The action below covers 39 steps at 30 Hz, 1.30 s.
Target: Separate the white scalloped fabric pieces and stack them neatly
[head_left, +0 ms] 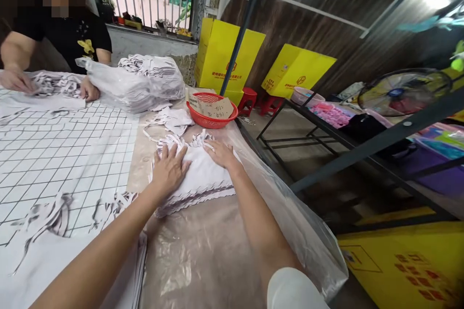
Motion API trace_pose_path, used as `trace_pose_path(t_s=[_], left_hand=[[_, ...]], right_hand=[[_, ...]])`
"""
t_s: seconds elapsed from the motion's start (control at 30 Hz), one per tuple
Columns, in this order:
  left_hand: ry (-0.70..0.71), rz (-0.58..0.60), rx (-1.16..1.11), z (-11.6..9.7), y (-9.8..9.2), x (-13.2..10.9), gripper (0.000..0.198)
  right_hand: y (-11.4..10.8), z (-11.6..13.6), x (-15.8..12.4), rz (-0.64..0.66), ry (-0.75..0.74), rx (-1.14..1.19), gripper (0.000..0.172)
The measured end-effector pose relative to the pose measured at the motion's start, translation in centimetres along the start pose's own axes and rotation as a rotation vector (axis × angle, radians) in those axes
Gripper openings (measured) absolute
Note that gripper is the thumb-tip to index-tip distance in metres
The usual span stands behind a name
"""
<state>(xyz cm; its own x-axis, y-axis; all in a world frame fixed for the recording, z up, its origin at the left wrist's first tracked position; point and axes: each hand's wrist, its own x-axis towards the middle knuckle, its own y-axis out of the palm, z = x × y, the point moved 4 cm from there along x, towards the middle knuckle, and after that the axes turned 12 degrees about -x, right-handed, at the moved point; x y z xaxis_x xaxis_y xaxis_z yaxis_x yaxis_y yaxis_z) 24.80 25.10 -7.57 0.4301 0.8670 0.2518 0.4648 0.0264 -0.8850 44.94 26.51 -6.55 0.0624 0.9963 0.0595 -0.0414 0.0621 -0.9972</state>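
Observation:
A stack of white fabric pieces (205, 171) with scalloped edges and bunched ties at its far end lies on the plastic-covered table. My left hand (169, 169) rests flat on the stack's left side, fingers spread. On the far right part of the same stack lies my right hand (220, 153), its fingers stretched out over the cloth near the ties. Neither hand grips anything that I can see. Just beyond the stack are a few loose white pieces with straps (172, 119). Below my left forearm, another pile of white fabric with dark-edged ties (54, 256) is partly hidden.
A red basket (213, 123) holding cardboard stands at the table's far corner. Behind the table is a plastic-wrapped fabric bundle (145, 82). Across the table, a person's hands (89, 89) handle similar cloth. A dark metal rack (326, 120) and yellow boxes (232, 53) stand to the right.

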Motion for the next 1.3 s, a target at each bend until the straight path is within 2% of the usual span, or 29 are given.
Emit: trace_pose_path(t_s=[0.07,0.17,0.27,0.4,0.6,0.7,0.77,0.83,0.9,0.93,1.0,1.07,1.17,1.23,1.3], left_hand=[[-0.017,0.011,0.021,0.4,1.2,0.0,0.057],[-0.014,-0.013,0.032,0.8,1.5,-0.2,0.058],[-0.009,-0.001,0.019,1.0,1.2,-0.1,0.058],[-0.005,0.022,0.001,1.4,1.0,0.0,0.059],[0.001,0.037,-0.036,0.6,0.7,0.2,0.058],[-0.039,0.138,-0.115,1.8,-0.5,0.3,0.062],[-0.042,0.113,-0.159,4.3,-2.4,-1.0,0.064],[-0.024,-0.025,-0.144,7.8,-5.0,-4.5,0.062],[-0.041,-0.155,-0.076,11.7,-7.4,-10.2,0.058],[-0.091,-0.181,-0.035,13.5,-8.1,-13.5,0.057],[-0.203,-0.133,0.024,16.7,-8.8,-20.3,0.056],[-0.321,-0.098,0.057,19.0,-9.0,-26.3,0.055],[-0.482,-0.202,0.087,21.3,-9.5,-32.8,0.056],[-0.553,-0.341,0.081,22.3,-10.0,-35.6,0.057],[-0.578,-0.47,0.051,22.9,-10.4,-37.3,0.056]], right_hand=[[1.4,-0.4,-0.1,-0.01,-0.001,0.032,0.047],[2.2,-0.5,-0.5,-0.087,-0.013,0.065,0.047],[1.9,-0.6,-0.6,-0.111,-0.015,0.085,0.049],[1.5,-0.8,-1.0,-0.024,-0.007,0.107,0.055],[1.0,-1.9,-2.0,-0.06,0.102,-0.027,0.051],[-0.5,-0.9,-3.3,-0.259,0.126,-0.031,0.052],[-1.4,1.4,-5.6,-0.414,0.079,0.045,0.053],[-1.2,5.3,-9.6,-0.443,-0.084,0.185,0.047],[0.3,10.2,-14.6,-0.384,-0.283,0.285,0.042],[1.4,12.9,-17.2,-0.334,-0.401,0.291,0.042],[3.9,17.8,-21.8,-0.213,-0.652,0.252,0.048],[6.1,20.7,-24.6,-0.119,-0.754,0.217,0.047],[7.6,21.5,-25.9,-0.107,-0.697,0.191,0.042],[7.5,20.9,-25.9,-0.145,-0.599,0.217,0.036],[7.2,20.3,-25.6,-0.159,-0.473,0.286,0.029]])
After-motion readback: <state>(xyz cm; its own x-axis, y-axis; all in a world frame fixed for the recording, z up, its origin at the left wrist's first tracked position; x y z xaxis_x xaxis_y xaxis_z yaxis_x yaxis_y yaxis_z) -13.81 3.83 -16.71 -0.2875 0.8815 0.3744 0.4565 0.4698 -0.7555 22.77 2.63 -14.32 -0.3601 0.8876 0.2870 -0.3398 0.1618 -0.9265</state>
